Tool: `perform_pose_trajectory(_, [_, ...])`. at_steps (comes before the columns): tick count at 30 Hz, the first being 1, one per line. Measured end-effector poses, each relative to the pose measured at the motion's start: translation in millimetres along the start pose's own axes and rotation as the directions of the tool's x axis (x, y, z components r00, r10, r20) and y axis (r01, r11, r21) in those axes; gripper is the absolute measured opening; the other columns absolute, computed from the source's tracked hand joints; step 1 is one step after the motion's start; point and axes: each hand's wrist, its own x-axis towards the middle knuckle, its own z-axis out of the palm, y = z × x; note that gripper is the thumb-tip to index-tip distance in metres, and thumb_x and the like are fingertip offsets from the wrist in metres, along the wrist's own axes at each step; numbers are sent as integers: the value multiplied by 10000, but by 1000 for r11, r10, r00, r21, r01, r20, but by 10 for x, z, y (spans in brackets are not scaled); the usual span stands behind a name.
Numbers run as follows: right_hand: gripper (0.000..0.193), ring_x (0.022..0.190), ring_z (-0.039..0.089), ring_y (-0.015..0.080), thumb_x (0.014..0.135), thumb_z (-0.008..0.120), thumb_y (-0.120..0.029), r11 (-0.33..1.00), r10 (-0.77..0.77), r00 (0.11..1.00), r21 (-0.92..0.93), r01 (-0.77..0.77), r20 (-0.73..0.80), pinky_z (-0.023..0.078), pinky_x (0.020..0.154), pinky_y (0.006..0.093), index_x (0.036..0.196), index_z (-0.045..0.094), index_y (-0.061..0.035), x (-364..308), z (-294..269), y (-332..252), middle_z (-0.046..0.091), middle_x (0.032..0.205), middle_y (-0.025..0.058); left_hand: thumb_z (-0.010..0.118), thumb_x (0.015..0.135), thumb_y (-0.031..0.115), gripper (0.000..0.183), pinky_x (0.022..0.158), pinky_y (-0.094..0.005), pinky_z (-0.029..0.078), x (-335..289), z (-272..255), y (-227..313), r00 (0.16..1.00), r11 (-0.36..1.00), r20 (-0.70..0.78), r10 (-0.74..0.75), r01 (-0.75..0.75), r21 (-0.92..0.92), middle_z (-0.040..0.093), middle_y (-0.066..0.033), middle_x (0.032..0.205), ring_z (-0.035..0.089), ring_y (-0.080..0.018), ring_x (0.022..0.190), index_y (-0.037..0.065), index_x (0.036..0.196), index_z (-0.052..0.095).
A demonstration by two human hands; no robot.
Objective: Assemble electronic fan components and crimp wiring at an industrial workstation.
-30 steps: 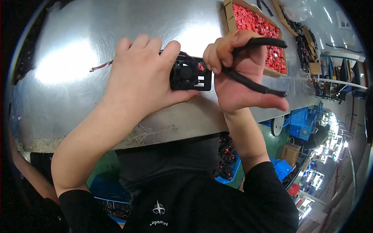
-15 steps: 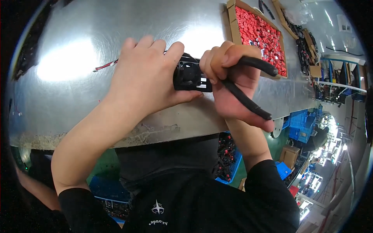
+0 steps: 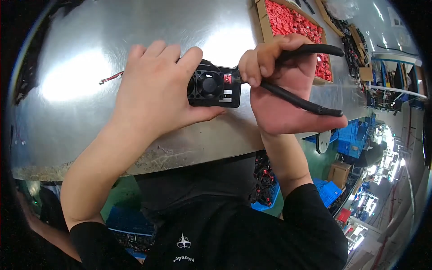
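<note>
My left hand (image 3: 155,85) is wrapped over the left end of a black plastic housing (image 3: 233,95), its thumb along the near edge. A small black fan (image 3: 209,84) sits in the housing, with a small red part (image 3: 227,78) to its right. From beyond my left hand a thin red and black cable (image 3: 110,78) sticks out onto the table. My right hand (image 3: 283,90) grips pliers with black handles (image 3: 299,100), which are spread apart. Their jaws point left at the housing's right end; whether they grip it is hidden by my fingers.
A cardboard tray (image 3: 264,24) of many small red parts stands at the far right of the metal table (image 3: 198,146). Under the near edge is a blue crate (image 3: 270,202) of black and red parts. Another person's arm (image 3: 54,234) shows at lower left.
The housing and my left hand have shifted slightly left. My right hand has moved right and the plier handles have tilted; the red part by the fan is now uncovered.
</note>
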Motion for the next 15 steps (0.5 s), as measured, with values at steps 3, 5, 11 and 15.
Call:
perform_pose_trajectory(3, [1267, 755, 497, 195, 630, 508, -1080, 1000, -8, 1000, 15, 8, 15, 404, 738, 381, 1346, 495, -35, 0, 19, -18, 500, 951, 83, 889, 619, 663, 710, 829, -421, 424, -6, -6, 15, 1000, 1000, -7, 11, -11, 1, 631, -62, 857, 620, -264, 905, 109, 1012, 683])
perform_pose_trajectory(5, [1270, 761, 496, 195, 630, 521, -1075, 1000, -21, 999, -9, 21, 34, 402, 744, 381, 1356, 492, -33, 1, -4, -7, 500, 960, 82, 889, 620, 663, 710, 828, -420, 423, -2, 7, 3, 1000, 1000, -7, 14, -14, 9, 629, -61, 858, 619, -264, 907, 110, 1012, 679])
perform_pose_trajectory(11, [1297, 714, 471, 168, 592, 482, -1097, 997, 68, 997, -29, -69, -29, 382, 692, 354, 1316, 506, -21, 19, 110, -65, 490, 907, 65, 889, 616, 653, 719, 824, -418, 418, 26, -28, -69, 993, 991, -1, 114, -114, -76, 621, -67, 861, 615, -271, 905, 113, 1030, 659])
perform_pose_trajectory(15, [1351, 689, 451, 150, 522, 418, -1131, 973, 166, 981, -148, -179, -99, 364, 647, 328, 1257, 517, -3, 30, 222, -131, 479, 865, 54, 897, 589, 625, 736, 827, -429, 419, 11, -26, -86, 989, 986, 30, 142, -139, -97, 599, -81, 896, 597, -299, 920, 102, 1035, 634])
